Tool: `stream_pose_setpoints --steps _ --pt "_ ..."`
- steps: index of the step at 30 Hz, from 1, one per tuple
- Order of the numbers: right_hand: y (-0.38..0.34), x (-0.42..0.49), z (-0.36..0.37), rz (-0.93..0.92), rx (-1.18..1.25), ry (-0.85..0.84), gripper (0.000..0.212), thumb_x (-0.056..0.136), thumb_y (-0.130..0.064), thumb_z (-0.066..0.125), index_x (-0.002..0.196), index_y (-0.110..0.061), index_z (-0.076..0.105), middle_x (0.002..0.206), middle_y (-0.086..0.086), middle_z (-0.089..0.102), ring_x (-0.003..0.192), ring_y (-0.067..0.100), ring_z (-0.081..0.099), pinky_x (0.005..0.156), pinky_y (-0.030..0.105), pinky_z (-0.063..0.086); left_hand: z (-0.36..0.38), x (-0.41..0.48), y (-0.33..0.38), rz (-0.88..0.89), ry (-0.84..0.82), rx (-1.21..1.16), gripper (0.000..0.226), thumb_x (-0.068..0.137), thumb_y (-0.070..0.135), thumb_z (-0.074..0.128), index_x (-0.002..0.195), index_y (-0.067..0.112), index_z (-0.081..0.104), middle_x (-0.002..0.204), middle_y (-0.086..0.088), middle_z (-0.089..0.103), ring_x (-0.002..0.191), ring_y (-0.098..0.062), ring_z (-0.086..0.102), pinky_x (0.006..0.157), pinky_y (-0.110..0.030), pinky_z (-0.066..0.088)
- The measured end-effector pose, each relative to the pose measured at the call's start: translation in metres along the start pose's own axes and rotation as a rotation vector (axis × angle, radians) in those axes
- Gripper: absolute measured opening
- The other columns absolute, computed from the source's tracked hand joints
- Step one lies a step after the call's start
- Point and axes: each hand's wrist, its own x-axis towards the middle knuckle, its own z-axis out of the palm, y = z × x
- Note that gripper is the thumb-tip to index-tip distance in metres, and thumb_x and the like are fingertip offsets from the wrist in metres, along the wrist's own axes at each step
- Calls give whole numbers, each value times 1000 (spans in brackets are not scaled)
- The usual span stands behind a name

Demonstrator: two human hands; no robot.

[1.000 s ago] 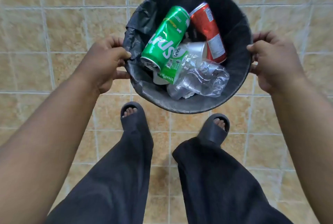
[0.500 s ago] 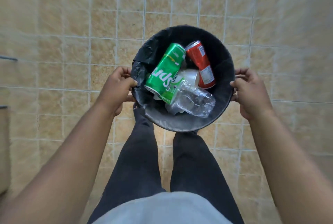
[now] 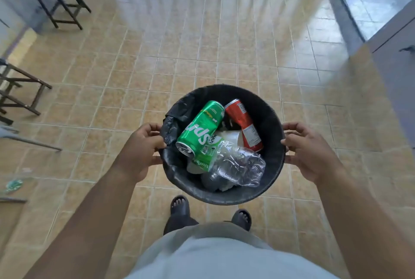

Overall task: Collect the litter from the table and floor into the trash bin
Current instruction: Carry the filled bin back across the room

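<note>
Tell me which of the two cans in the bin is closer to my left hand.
The green can, on the bin side your left hand grips; the red can lies beyond it, toward the right hand.

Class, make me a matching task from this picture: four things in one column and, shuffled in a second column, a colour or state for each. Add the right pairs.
Column one:
1. left can
2. right can
3. plastic bottle
4. trash bin

Column two:
a. black, gripped at the rim by the left hand and the right hand
b. green
c. clear and crumpled
d. red

Pairs: 1-b; 2-d; 3-c; 4-a
</note>
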Motion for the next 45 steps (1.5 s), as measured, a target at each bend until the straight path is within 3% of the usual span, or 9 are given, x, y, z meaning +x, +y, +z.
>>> stream_pose_setpoints --steps 10,18,28,35,45 --pt "-37 0 58 -82 -19 -105 28 87 9 50 101 -12 62 69 0 66 62 15 57 61 43 56 -60 -12 32 88 72 -58 36 80 -14 43 88 17 58 81 -5 59 68 -21 55 49 -30 51" --pt "-57 11 132 -107 -18 -171 28 87 10 48 100 -10 63 83 8 65 78 26 57 67 47 54 -128 -9 34 89 166 -154 35 79 -12 43 85 18 59 76 -3 58 62 -18 53 48 -29 48" --pt "-69 37 246 -86 -103 -264 29 87 9 49 99 -11 66 89 12 63 78 24 57 58 38 55 -223 -9 36 93 311 -200 33 80 -12 44 85 18 59 79 -5 56 63 -19 54 46 -28 49" --pt "-90 67 319 -106 -211 -402 28 84 7 51 98 -11 68 88 12 64 77 23 58 65 42 57 -270 -9 31 81 462 -303 34 81 -12 42 86 18 58 75 -4 56 66 -20 51 55 -30 47" --pt "-130 127 441 -120 -321 -703 30 85 9 48 94 -11 68 88 11 68 73 21 66 59 38 56 -304 -15 27 76 783 -442 38 79 -12 43 82 22 59 68 4 61 58 -11 56 46 -28 49"
